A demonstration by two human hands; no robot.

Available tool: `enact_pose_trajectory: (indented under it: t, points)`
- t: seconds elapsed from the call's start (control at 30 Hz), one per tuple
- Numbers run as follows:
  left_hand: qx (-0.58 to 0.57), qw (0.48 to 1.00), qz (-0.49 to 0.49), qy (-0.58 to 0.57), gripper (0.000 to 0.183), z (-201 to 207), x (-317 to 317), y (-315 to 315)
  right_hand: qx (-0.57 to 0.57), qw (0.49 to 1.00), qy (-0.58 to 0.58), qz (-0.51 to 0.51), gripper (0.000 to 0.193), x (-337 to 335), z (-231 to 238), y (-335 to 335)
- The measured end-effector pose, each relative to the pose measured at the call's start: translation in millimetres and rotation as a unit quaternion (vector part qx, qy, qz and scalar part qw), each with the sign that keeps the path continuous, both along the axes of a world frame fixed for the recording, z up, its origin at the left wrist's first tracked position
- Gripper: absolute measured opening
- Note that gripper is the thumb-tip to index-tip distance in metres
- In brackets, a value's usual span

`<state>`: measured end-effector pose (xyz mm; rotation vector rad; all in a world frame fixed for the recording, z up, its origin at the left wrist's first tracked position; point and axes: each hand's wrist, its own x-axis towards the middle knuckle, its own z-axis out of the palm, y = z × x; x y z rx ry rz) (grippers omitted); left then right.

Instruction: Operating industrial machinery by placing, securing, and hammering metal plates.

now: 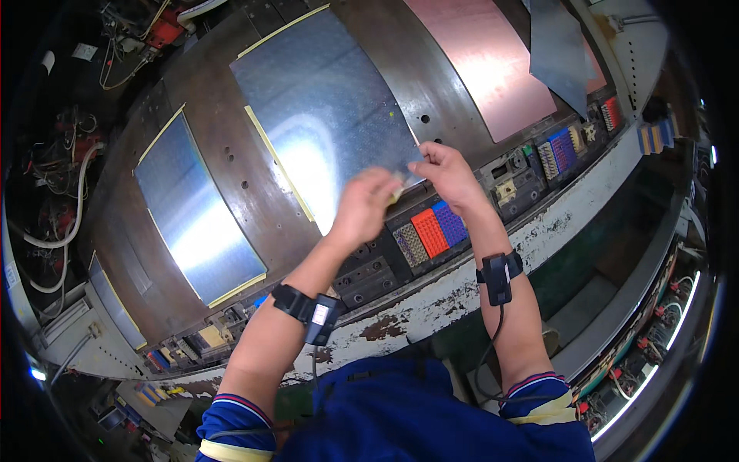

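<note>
Blue shirt (pixel 373 404); left sleeve (pixel 231 420) and right sleeve (pixel 543 391) trimmed with thin red-and-white stripes (pixel 245 401) and pale-yellow bands (pixel 231 451); left forearm module (pixel 323 322) black, rectangular, white-labelled, on a black strap (pixel 291 302); right forearm module (pixel 499 289) black, strapped; dark cables (pixel 483 368) attached; left hand (pixel 363 206), right hand (pixel 453 181) bare.

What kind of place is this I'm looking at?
Most likely a factory or industrial workshop. A wide, dark metal machine bed carries yellow-edged silver sheets, the white rail along its near side has chipped paint, and a pale hose runs at the left.
</note>
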<state>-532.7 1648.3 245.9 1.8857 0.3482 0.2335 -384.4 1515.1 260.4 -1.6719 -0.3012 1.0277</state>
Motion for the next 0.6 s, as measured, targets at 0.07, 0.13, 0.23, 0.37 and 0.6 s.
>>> enact_pose_trajectory:
  t: [0.07,0.13,0.23,0.37,0.6]
  points:
    - [-0.245,0.945,0.181,0.12,0.023,-13,-23,27,0.007,0.998,0.048,-0.043,0.01,-9,1,6]
    - [-0.35,0.858,0.363,0.097,0.023,-31,-60,56,-0.066,0.989,0.047,-0.121,0.021,-24,5,11]
    - [-0.533,0.652,0.539,-0.001,0.025,-43,-128,99,0.068,0.948,0.115,-0.289,0.02,-72,6,24]
    - [-0.544,0.568,0.61,-0.094,0.029,-64,-302,156,0.057,0.93,0.205,-0.298,0.023,-152,-4,69]
    - [-0.464,0.6,0.635,-0.144,0.032,51,-460,167,0.082,0.97,-0.213,-0.081,0.035,-207,104,230]
